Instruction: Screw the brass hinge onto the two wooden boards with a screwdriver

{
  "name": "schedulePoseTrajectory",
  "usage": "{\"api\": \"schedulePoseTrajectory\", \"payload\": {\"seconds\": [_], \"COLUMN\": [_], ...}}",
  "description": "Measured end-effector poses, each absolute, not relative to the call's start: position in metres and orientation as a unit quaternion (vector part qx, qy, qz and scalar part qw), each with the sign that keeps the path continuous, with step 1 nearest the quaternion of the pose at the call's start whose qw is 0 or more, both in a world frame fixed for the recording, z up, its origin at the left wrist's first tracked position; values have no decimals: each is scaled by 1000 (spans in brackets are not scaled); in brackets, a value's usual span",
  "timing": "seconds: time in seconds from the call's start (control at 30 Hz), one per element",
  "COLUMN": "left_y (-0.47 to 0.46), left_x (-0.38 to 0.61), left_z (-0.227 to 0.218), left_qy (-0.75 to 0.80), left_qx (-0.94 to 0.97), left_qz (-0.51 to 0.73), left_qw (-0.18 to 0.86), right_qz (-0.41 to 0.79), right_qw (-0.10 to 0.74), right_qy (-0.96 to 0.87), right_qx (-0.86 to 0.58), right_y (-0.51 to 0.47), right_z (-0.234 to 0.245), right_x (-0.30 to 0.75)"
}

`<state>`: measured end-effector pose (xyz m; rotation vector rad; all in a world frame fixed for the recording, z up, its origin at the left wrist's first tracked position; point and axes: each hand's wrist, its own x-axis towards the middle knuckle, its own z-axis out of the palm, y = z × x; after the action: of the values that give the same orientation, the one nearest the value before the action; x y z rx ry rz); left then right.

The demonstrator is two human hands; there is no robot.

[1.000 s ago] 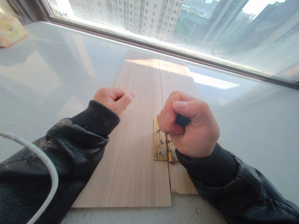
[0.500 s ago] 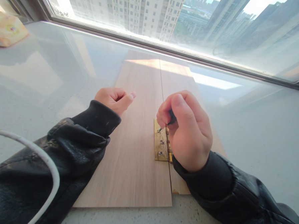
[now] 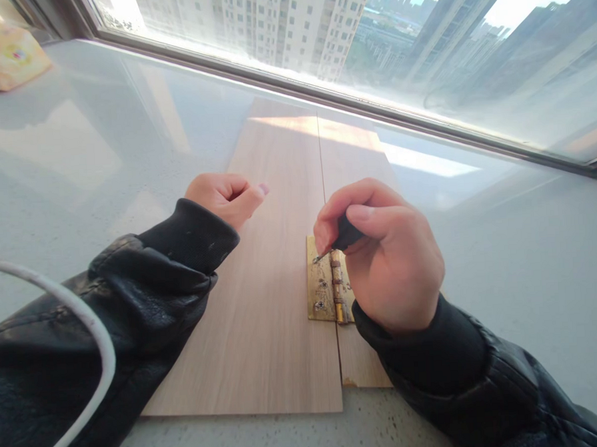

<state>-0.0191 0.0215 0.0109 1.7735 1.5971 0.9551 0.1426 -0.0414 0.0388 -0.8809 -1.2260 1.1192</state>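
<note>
My right hand [image 3: 391,265] is closed round the black handle of a small screwdriver [image 3: 348,234]. Its thin tip reaches down to the top screw [image 3: 316,260] on the left leaf of a worn brass hinge [image 3: 322,295]. Two more screws show below that one. The hinge spans the seam between a wide wooden board [image 3: 263,305] and a narrower board [image 3: 363,370]; my right hand covers much of its right leaf. Over the wide board's left part, my left hand [image 3: 226,197] is curled with thumb against fingers. Anything inside it is hidden.
The boards lie on a speckled white countertop [image 3: 505,259] beside a window frame [image 3: 322,95]. A white cable [image 3: 96,327] loops in front of my left sleeve. A pale orange package [image 3: 7,55] sits at the far left corner.
My right hand has turned and shifted slightly right, showing more of the black handle and the hinge barrel. My left hand stays almost where it was.
</note>
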Motion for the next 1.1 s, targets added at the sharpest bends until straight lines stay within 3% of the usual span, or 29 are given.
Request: {"api": "schedulePoseTrajectory", "payload": {"seconds": [0.2, 0.4, 0.63, 0.77, 0.87, 0.97, 1.1], "left_y": [22, 23, 23, 21, 21, 22, 22], "left_x": [-18, -20, -21, -19, -18, -19, -19], "left_z": [9, 8, 6, 7, 8, 8, 8], "left_qy": [596, 597, 592, 599, 598, 595, 595], "left_qx": [662, 667, 665, 660, 663, 664, 666], "left_qz": [362, 353, 356, 366, 360, 363, 361], "left_qw": [275, 274, 283, 267, 271, 269, 270], "right_qz": [388, 451, 634, 513, 423, 421, 460], "right_qw": [590, 647, 506, 572, 565, 555, 611], "right_qy": [-546, -498, -512, -511, -525, -529, -497], "right_qx": [-451, -361, -282, -385, -475, -485, -411], "right_y": [-48, -44, -31, -36, -44, -47, -42], "right_z": [45, 35, 43, 48, 50, 48, 40], "right_x": [135, 135, 156, 149, 142, 136, 135]}}
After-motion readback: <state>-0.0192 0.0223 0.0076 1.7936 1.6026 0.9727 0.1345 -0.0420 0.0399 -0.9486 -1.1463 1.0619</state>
